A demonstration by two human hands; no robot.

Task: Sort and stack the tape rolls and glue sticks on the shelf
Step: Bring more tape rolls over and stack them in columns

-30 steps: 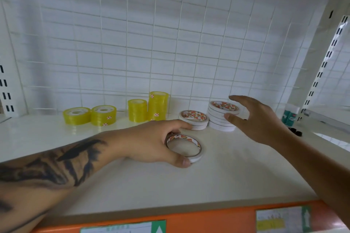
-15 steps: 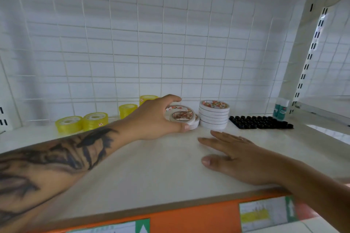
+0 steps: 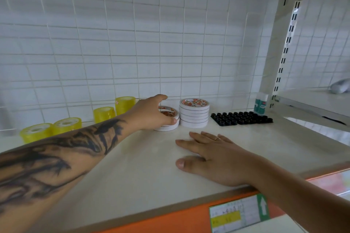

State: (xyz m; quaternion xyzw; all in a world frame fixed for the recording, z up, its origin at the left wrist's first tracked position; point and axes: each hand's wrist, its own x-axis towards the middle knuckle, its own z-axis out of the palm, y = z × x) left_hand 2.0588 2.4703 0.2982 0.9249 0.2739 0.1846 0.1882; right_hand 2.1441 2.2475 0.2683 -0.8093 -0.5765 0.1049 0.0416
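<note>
My left hand [image 3: 151,114] grips a white tape roll [image 3: 169,113] with an orange-printed core, set on top of another white roll [image 3: 166,127] at the back of the shelf. Right beside it stands a taller stack of several white tape rolls [image 3: 194,114]. Yellow tape rolls [image 3: 67,125] sit in a row to the left, with a taller yellow stack [image 3: 125,104] behind my forearm. Two glue sticks [image 3: 261,103] stand upright at the far right by the shelf post. My right hand [image 3: 212,155] lies flat, palm down, on the shelf [image 3: 132,166], holding nothing.
A black tray of small black caps [image 3: 240,118] lies between the white stack and the glue sticks. A wire grid back panel [image 3: 151,43] closes the shelf behind. An orange front strip with a price label [image 3: 238,213] runs along the shelf edge. Another shelf bay lies right.
My left hand carried the white roll from mid-shelf back onto the other white roll. My right hand drew away from the tall stack and settled flat on the shelf.
</note>
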